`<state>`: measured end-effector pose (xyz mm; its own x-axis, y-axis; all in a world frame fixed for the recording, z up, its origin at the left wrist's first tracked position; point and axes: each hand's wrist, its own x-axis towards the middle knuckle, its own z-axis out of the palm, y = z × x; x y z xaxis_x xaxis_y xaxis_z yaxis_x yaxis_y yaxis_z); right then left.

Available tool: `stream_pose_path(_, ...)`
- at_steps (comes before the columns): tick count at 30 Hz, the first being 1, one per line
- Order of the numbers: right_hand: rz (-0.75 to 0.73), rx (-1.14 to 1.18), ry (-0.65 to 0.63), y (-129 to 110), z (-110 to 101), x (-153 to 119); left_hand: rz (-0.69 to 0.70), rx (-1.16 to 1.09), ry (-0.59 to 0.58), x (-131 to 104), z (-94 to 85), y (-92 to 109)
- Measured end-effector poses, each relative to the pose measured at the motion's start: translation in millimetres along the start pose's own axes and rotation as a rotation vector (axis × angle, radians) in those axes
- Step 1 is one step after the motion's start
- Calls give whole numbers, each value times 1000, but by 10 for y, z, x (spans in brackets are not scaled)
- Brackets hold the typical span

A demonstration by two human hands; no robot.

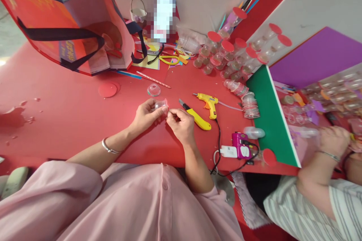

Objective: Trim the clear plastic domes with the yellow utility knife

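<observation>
A small clear plastic cup (160, 104) with a pinkish-red rim lies sideways in my left hand (148, 115), its fingers and thumb closed around it. At the rim, the thumb and fingers of my right hand (181, 122) are pinched together; what is between them is too small to make out. Just beyond my hands a clear dome-shaped plastic piece (154, 90) rests on the red table (76, 109). To the right of my right hand lie a yellow-handled utility knife (199, 119) and a yellow hot glue gun (208, 104) with a glue stick in its back.
A large orange bag (65, 15) stands at the left back, near red discs (108, 89). Scissors (169, 59), a phone (163, 15) and several stacked cups with red tops (217, 54) are behind. A green divider (273, 116) separates a co-worker's arm (318, 169) at right.
</observation>
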<state>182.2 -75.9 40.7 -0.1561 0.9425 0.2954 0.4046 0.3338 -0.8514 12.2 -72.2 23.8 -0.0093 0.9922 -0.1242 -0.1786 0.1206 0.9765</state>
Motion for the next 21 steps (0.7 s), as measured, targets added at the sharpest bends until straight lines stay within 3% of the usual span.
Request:
stream_pose_path(5,209,216,-56,-2,19,-27,-53,-203,-216,35,-10,-38)
stream_pose_path(10,259,340,-86,-36,-3,-9,-70,-255,-222,63,-17,-62)
stream_pose_path(17,197,223,1,3,46,-44,-60,-264,-217,57,-15,-52)
stream_pose_path(21,139,29,181,78,97,1,-54,-325,-267,43,-28,-34)
